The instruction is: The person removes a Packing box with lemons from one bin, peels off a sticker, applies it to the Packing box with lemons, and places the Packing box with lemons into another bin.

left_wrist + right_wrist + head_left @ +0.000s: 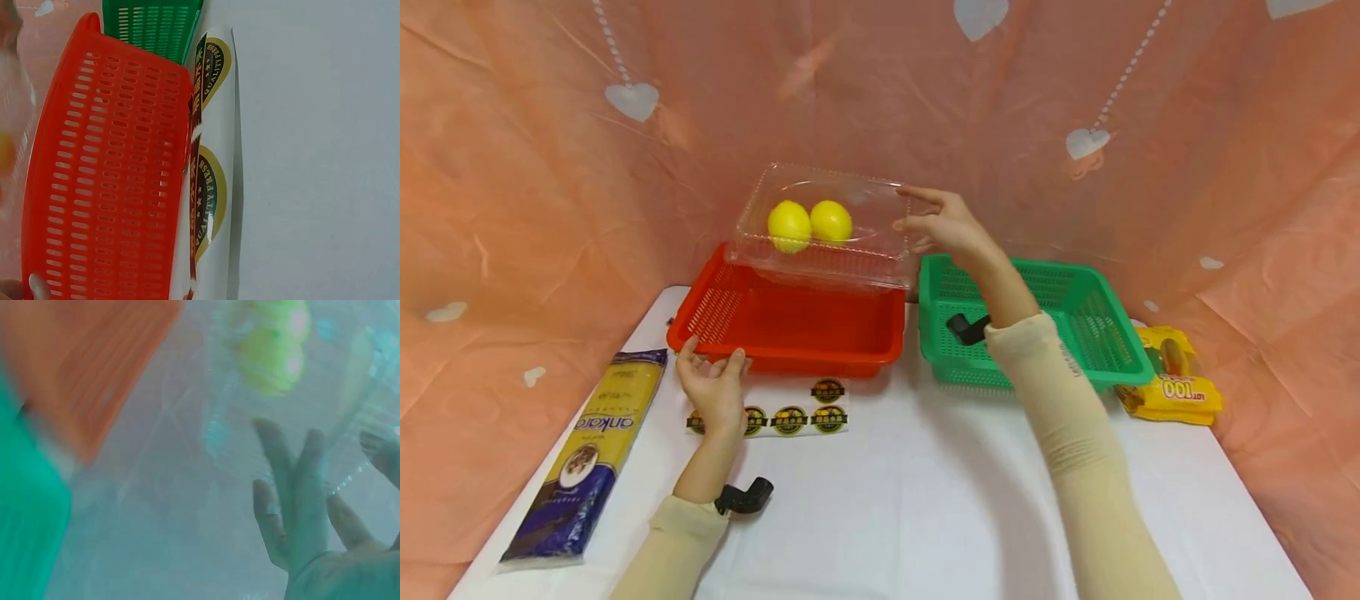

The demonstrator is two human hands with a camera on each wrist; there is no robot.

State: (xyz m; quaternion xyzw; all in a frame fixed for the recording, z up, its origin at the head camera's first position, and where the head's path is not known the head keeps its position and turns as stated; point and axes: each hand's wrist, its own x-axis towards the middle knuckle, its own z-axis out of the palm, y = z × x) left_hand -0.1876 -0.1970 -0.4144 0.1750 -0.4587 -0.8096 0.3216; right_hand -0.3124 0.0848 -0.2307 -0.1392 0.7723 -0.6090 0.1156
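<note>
A clear plastic container (pixel 872 225) with two yellow lemons (pixel 831 222) inside is tilted over the back part of the red basket (pixel 790 354). At its right end my right hand (pixel 951 227) holds the edge, fingers spread along it. The right wrist view has these fingers (pixel 309 500) against the clear plastic, with the lemons blurred beyond. My left hand (pixel 717 396) is at the basket's front left, fingertips gripping the rim. Only a thumb tip (pixel 39 287) and part of a finger show at the rim in the left wrist view.
A green basket (pixel 1037 271) stands to the right, with a yellow packet (pixel 1180 400) beside it. A sheet of round stickers (pixel 790 421) lies before the red basket. An ankara pasta pack (pixel 595 442) lies at the left table edge. Pink cloth (pixel 850 83) hangs behind.
</note>
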